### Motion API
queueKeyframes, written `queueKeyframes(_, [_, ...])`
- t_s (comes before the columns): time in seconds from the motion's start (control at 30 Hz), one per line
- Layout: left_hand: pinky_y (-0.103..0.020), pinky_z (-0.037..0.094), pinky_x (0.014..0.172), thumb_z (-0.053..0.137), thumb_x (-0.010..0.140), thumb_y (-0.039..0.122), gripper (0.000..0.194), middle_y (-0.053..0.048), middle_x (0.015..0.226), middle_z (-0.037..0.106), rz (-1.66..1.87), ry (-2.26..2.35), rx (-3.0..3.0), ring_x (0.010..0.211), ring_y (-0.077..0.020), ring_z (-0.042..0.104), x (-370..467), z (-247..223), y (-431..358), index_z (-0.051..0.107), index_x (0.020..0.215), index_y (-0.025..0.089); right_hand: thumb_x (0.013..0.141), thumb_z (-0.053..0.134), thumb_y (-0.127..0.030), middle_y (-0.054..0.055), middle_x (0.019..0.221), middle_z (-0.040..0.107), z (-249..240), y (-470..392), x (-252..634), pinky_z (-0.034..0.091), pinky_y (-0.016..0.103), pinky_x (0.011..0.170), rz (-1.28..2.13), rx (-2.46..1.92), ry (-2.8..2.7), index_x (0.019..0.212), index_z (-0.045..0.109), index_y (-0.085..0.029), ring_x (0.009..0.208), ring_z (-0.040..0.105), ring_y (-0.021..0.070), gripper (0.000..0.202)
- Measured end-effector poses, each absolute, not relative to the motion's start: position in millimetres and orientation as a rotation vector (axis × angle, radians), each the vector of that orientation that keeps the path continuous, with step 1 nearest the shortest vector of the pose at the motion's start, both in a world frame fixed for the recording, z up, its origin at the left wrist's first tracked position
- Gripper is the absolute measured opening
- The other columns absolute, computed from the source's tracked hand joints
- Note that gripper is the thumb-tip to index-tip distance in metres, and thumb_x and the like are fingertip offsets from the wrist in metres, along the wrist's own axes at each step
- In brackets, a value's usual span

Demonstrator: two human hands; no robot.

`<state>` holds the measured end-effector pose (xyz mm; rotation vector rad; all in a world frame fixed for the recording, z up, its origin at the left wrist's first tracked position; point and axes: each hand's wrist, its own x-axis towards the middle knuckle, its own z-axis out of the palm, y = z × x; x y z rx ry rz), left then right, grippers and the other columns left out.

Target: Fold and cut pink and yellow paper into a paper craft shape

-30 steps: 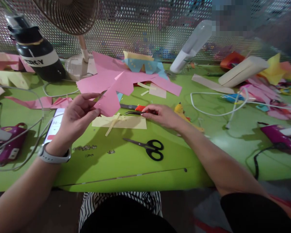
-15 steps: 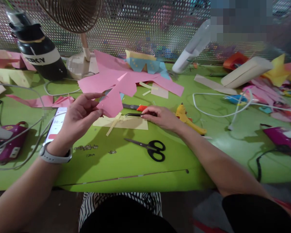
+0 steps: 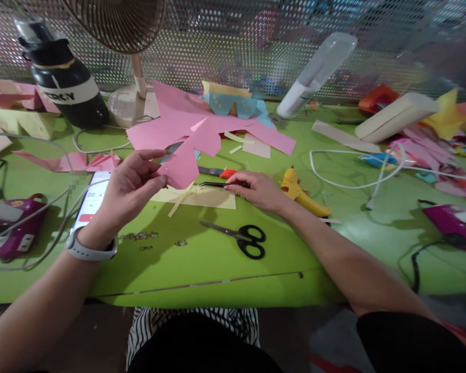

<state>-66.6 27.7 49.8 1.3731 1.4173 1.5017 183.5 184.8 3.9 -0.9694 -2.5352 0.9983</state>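
Observation:
Between thumb and fingers, my left hand (image 3: 137,173) pinches a cut piece of pink paper (image 3: 182,165), held above the table. My right hand (image 3: 254,189) grips dark tweezers (image 3: 213,184), their tips pointing left toward thin pale-yellow paper strips (image 3: 182,199). Those strips lie on a flat pale-yellow paper sheet (image 3: 217,198). Whether the tips touch a strip I cannot tell. Nearer to me rest black-handled scissors (image 3: 238,239), their blades pointing left. Small metallic bits (image 3: 140,236) are scattered to the left of them. An orange-and-grey cutter (image 3: 227,173) lies behind the tweezers.
A yellow glue gun (image 3: 303,194) sits right of my right hand. Large pink paper shapes (image 3: 171,106) lie at the back, beside a fan (image 3: 137,77) and a black bottle (image 3: 68,83). A phone (image 3: 93,199) is under my left forearm. White cables (image 3: 334,178) cross the right side.
The view has shifted very slightly. Both hands keep their holds on the pink paper and the tweezers, with hardly any movement.

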Motion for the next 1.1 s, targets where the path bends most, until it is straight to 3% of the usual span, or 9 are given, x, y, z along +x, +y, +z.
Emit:
queueKeyframes(0.9, [-0.03, 0.057, 0.069, 0.07, 0.08, 0.021, 0.038, -0.005, 0.087, 0.074, 1.48, 1.442, 1.42, 0.078, -0.0177, 0.069, -68.4, 49.3, 27.6, 0.062, 0.117, 0.019, 0.087, 0.058, -0.05, 0.0, 0.071, 0.058, -2.7, 181.7, 180.7, 0.032, 0.03, 0.061, 1.102, -0.95, -2.447, 0.081, 0.063, -0.021, 0.064, 0.047, 0.0152, 0.03])
queueKeyframes(1.1, [-0.023, 0.053, 0.069, 0.072, 0.08, 0.017, 0.04, -0.003, 0.088, 0.073, 1.477, 1.365, 1.37, 0.079, -0.0129, 0.067, -72.9, 47.3, 27.9, 0.062, 0.119, 0.018, 0.086, 0.058, -0.05, -0.001, 0.067, 0.055, -2.2, 181.8, 180.9, 0.03, 0.029, 0.06, 1.119, -0.966, -2.443, 0.08, 0.063, -0.021, 0.061, 0.044, 0.014, 0.031])
